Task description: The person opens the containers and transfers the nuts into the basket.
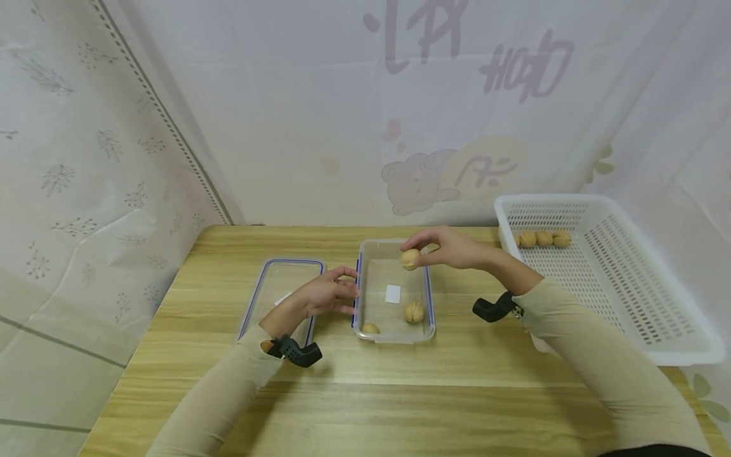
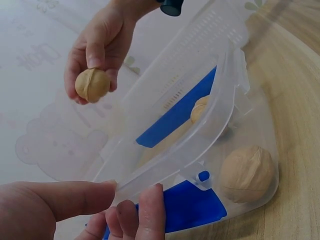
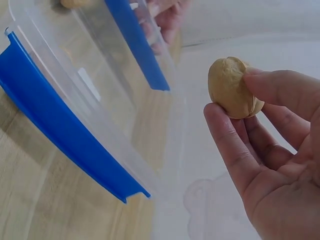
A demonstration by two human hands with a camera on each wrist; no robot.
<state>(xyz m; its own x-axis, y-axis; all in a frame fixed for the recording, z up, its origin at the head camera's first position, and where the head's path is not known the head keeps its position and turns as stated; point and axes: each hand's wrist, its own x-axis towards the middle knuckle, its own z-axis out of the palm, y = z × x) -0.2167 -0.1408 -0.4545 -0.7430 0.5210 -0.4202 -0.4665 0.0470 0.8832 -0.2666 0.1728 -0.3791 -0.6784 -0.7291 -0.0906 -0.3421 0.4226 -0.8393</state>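
Observation:
My right hand (image 1: 448, 249) pinches a tan walnut (image 1: 409, 259) between thumb and fingertips, held over the far right corner of a clear plastic box (image 1: 377, 273) with blue side latches. Inside the box, one walnut (image 1: 414, 311) lies near the front right and another walnut (image 1: 370, 328) in the front left corner. At the box's left side is my left hand (image 1: 328, 293), its fingers spread and fairly straight. The left wrist view has its fingertips (image 2: 151, 200) right at the rim and the blue latch (image 2: 192, 207).
A clear lid (image 1: 285, 276) with a blue seal lies left of the box, partly under the left forearm. To the right stands a white slotted basket (image 1: 605, 266), with three walnuts (image 1: 544, 238) in its far left corner. A printed curtain (image 1: 320, 127) hangs behind the wooden table (image 1: 365, 406).

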